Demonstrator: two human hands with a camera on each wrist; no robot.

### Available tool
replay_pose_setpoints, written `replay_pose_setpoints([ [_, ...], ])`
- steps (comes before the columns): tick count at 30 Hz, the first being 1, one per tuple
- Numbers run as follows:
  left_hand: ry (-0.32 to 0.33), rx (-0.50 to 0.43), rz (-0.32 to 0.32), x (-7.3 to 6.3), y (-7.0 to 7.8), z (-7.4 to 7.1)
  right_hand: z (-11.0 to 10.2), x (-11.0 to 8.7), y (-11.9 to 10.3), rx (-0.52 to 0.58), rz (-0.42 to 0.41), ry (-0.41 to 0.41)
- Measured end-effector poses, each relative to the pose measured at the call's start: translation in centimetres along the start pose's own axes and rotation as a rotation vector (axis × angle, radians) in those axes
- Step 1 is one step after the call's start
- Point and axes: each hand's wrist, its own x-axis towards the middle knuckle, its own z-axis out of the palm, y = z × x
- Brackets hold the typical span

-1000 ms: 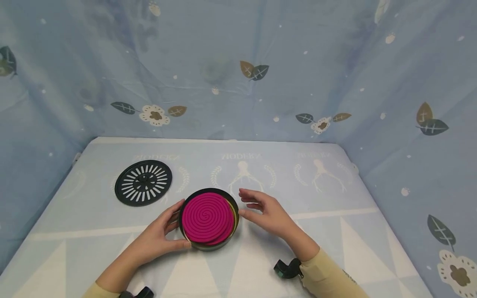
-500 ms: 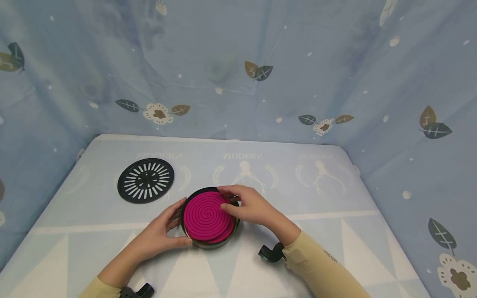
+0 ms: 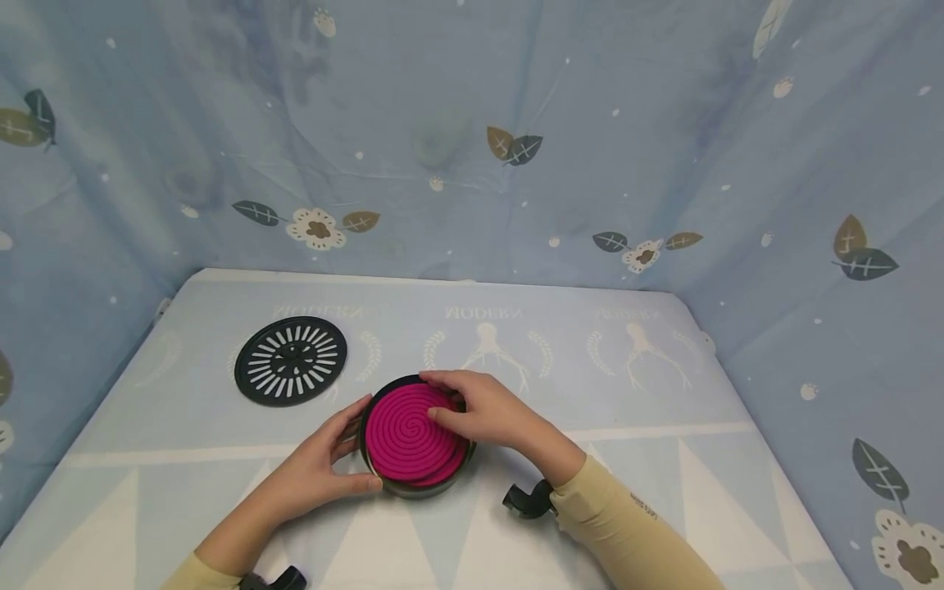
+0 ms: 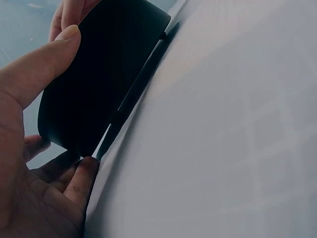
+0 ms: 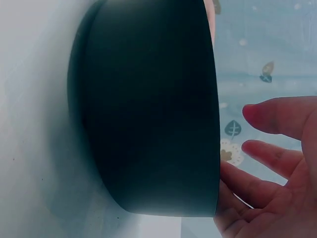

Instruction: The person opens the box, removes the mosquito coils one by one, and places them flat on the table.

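In the head view, a round, shallow container with a dark outer wall (image 3: 415, 492) stands on a table covered with a pale blue and white patterned cloth (image 3: 708, 373). Inside it lies a flat, bright pink spiral coil (image 3: 411, 434), slightly off-centre over another pink layer of which only a crescent shows. The left hand (image 3: 320, 471) is clamped on the container's left side, thumb at the near edge and fingers round the wall, partly hidden by it. The right hand (image 3: 487, 407) reaches over the right rim, its thumb and fingers apart and the thumb above the coil; whether the thumb touches the coil is hard to tell. A round black disc with radial slots (image 3: 291, 361) lies near, beyond the left hand; its centre is too small to make out. Both tan sleeves (image 3: 634, 533) are cut off by the lower edge.

In the left wrist view, the container's wall is almost black and hides the coil. The left thumb rests against it; fingers at the top are cut off.

In the right wrist view, the wall hides the contents again. The right hand's fingers are spread, some partly hidden behind the rim.
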Motion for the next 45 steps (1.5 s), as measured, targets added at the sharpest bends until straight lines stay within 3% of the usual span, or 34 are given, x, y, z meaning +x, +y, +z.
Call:
replay_pose_setpoints([
  [9,0.002,0.001,-0.031,-0.1,0.1,0.1,0.0,-0.6,-0.3,-0.031,0.007,-0.008],
  [17,0.007,0.012,-0.02,0.0,0.2,0.1,-0.2,-1.2,-0.5,-0.029,0.006,0.007],
  [28,0.007,0.012,-0.035,0.0,0.2,0.2,-0.3,-1.4,0.0,0.143,-0.006,0.053],
  [32,0.01,0.011,-0.038,0.0,0.1,0.1,-0.2,-1.3,0.2,0.258,0.006,0.072],
  [38,0.019,0.015,-0.031,0.0,0.0,0.1,0.0,-1.2,0.1,0.457,0.073,0.076],
  [45,0.019,0.003,-0.014,0.0,0.0,0.2,0.1,-1.4,0.1,0.585,0.158,0.054],
])
